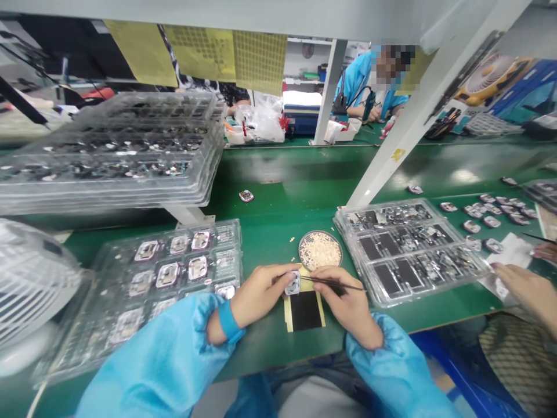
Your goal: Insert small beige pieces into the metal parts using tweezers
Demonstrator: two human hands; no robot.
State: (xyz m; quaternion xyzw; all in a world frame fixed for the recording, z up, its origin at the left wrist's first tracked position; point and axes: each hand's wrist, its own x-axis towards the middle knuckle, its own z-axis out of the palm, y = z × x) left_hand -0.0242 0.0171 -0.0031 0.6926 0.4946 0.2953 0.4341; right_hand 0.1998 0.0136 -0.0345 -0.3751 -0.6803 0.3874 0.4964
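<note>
My left hand (pixel 263 293) is closed on a small square device part (pixel 293 283) with rounded corners and a pale face, gripping it by its left side. In my right hand (pixel 343 299) is a pair of dark tweezers (pixel 333 283), whose tips reach to the part's right side. Whether the tips touch it I cannot tell. Just below lies a black pad (pixel 305 312) edged with yellow tape. Beyond my hands stands a round dish (pixel 321 249) full of tiny cream-coloured pieces.
To the left, a clear tray (pixel 237 244) holds similar parts, beside a white fan (pixel 35 290). Stacked trays (pixel 174 186) sit on a raised shelf. A tray of black sheets and small components (pixel 365 278) lies right, near loose parts (pixel 491 222) and a co-worker's hand (pixel 526 290).
</note>
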